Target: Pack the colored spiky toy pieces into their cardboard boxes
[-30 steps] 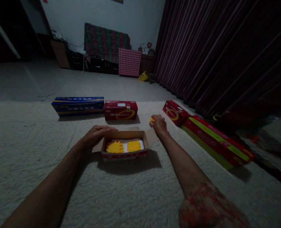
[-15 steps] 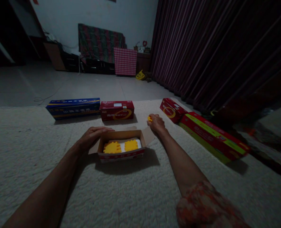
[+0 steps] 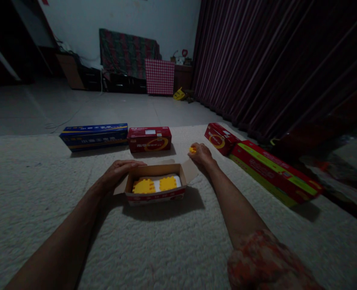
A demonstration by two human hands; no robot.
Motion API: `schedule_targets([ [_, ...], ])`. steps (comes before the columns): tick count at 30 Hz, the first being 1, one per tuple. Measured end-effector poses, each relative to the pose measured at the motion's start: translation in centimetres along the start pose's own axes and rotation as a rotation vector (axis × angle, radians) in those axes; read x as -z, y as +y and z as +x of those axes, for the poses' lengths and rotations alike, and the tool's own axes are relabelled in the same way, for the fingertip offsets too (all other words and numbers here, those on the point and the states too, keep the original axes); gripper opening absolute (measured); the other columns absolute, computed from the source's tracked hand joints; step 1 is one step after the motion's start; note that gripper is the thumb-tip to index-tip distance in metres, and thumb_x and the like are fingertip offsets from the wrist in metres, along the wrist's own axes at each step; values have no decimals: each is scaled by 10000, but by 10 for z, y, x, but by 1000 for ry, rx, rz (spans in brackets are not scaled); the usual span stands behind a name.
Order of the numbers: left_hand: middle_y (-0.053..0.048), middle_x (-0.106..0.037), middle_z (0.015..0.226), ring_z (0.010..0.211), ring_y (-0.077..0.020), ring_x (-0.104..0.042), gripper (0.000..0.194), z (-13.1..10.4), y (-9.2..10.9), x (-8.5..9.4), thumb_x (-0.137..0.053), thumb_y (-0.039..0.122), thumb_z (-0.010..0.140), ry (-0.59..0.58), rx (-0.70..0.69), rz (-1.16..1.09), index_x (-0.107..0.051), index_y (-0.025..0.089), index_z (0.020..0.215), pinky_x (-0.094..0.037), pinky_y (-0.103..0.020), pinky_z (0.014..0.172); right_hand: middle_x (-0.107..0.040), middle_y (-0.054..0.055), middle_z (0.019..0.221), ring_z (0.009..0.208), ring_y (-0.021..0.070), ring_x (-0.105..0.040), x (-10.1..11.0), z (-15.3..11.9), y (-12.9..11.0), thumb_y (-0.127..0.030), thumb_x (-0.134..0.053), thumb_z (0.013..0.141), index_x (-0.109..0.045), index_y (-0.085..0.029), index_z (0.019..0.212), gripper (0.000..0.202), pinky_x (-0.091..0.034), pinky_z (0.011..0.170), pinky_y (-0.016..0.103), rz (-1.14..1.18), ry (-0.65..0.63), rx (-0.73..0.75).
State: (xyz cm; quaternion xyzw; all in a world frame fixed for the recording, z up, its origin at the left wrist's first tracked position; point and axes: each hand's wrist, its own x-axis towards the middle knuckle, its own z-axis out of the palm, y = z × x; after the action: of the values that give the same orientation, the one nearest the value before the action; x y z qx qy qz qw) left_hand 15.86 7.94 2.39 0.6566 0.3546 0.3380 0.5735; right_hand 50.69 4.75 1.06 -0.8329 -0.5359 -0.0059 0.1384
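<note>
An open cardboard box (image 3: 155,198), red and white outside, sits on the pale quilted cover in front of me. Inside are yellow notched-edge plastic pieces (image 3: 143,186) and something white (image 3: 157,184). My left hand (image 3: 118,174) lies against the box's left end, fingers stretched along the back left corner; its thumb is hidden. Beyond the right flap (image 3: 190,170), my right hand (image 3: 203,154) is closed on a small yellow plastic piece (image 3: 192,150), low over the cover. Most of that piece is hidden by the fingers.
A blue box (image 3: 95,137) and a red box (image 3: 149,139) stand side by side behind the open one. At right are another red box (image 3: 221,139) and a long red-and-green box (image 3: 275,173). Further back are a tiled floor, a cabinet (image 3: 126,83) and dark curtains (image 3: 241,60).
My right hand has shifted very slightly right with the yellow plastic piece in it. My left hand stays against the open box. The whole view has moved a little.
</note>
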Motion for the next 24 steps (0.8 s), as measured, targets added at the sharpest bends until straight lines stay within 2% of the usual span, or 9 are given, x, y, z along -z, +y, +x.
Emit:
schedule_targets([
  [8,-135,-807,1008,1118,-399,-675,380,0,2,0,-790,520,654,9,5,45,-842,183,821,-501,-452,1013,-669,104,1195,1082,250,-645,-5,3,0,-270,-688,789,-673,-249,1214,425,-486,945,333,51,29,41],
  [13,-143,-807,984,1126,-403,-669,368,-1,6,-2,-786,511,642,13,6,26,-838,180,794,-491,-469,1026,-674,92,1187,1065,240,-653,-8,8,1,-279,-686,794,-671,-256,1222,430,-500,921,322,70,77,21],
  [19,-142,-802,1030,1154,-394,-659,328,0,5,-2,-786,475,651,12,22,7,-840,190,802,-486,-460,1030,-688,109,1184,1065,258,-662,-1,6,-2,-277,-707,795,-689,-248,1203,409,-508,928,337,38,0,27],
  [24,-147,-808,960,1117,-398,-676,361,-1,5,-3,-800,482,630,20,22,-21,-834,161,793,-477,-471,1031,-691,111,1209,1091,265,-661,0,6,-5,-263,-727,763,-703,-244,1182,420,-506,949,348,63,9,21],
])
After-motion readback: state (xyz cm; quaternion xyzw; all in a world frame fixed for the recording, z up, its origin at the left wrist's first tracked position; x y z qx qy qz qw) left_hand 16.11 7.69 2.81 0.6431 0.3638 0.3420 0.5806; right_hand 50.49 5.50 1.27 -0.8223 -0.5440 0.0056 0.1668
